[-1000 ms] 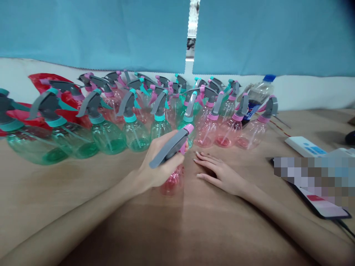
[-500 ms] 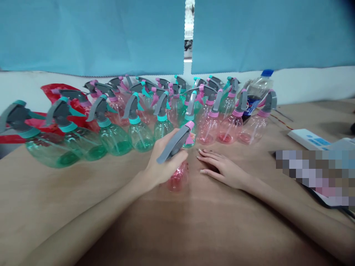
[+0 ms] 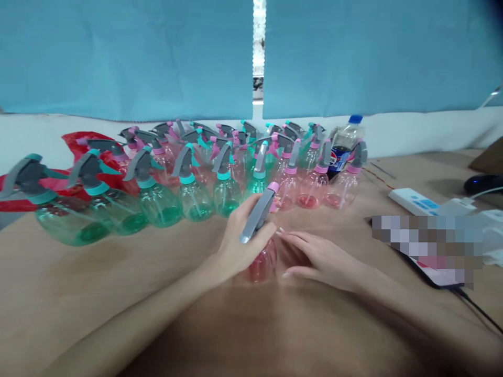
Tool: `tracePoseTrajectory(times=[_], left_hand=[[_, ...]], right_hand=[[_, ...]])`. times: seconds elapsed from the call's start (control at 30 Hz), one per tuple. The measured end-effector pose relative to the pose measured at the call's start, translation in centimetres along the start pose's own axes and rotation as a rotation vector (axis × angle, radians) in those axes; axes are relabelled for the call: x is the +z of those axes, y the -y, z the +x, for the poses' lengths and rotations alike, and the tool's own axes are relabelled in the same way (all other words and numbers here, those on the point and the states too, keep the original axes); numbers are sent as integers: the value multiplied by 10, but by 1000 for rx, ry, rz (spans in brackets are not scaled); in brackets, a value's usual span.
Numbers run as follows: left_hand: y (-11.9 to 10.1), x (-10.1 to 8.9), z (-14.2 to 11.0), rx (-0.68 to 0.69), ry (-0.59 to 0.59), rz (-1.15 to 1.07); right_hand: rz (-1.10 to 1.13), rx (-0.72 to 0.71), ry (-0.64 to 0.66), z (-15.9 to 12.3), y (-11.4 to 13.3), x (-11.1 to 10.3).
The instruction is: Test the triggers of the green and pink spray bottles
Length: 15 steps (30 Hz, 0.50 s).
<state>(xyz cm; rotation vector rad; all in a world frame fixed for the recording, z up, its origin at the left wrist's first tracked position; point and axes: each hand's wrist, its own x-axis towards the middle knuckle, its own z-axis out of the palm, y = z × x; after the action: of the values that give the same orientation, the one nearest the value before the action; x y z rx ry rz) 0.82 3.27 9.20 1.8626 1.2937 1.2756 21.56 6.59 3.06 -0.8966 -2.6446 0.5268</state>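
A clear pink spray bottle (image 3: 260, 266) with a grey and pink trigger head stands near the middle of the table. My left hand (image 3: 242, 230) is wrapped round its neck, just under the grey lever, and hides part of the bottle. Just right of the bottle is my right hand (image 3: 320, 259), low over the tabletop, fingers stretched towards the bottle and thumb apart; whether its fingertips touch the bottle I cannot tell. Behind both hands runs a front row of spray bottles, with a green one (image 3: 196, 201) on the left side and a pink one (image 3: 310, 191) on the right.
More spray bottles crowd behind the front row, with red plastic (image 3: 88, 152) at the left. A cola bottle (image 3: 341, 152) with a blue cap stands at the back right. On the right lie a white power strip (image 3: 412, 201), a phone (image 3: 424, 262) with a cable, and a dark mouse (image 3: 483, 183).
My right hand has moved closer to the held spray bottle, its thumb spreading lower. The left hand keeps its hold on the bottle. The camera view has shifted slightly to the right.
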Motion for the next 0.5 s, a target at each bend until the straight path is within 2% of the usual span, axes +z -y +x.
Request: tracePoseTrajectory(times=[0.1,0.23,0.37,0.5], left_hand=[[-5,17,2,15,20,-16],[-14,48,10,-6,32,-71],[-27,83,23,-43,68,-147],[-36,115,40,-42,127,-211]], right_hand=[[50,44,8,-8,16,-14],[134,174,-97,-21,30,-27],[170,304,-236,-37,23,-27],[80,359,-394,-52,4,-27]])
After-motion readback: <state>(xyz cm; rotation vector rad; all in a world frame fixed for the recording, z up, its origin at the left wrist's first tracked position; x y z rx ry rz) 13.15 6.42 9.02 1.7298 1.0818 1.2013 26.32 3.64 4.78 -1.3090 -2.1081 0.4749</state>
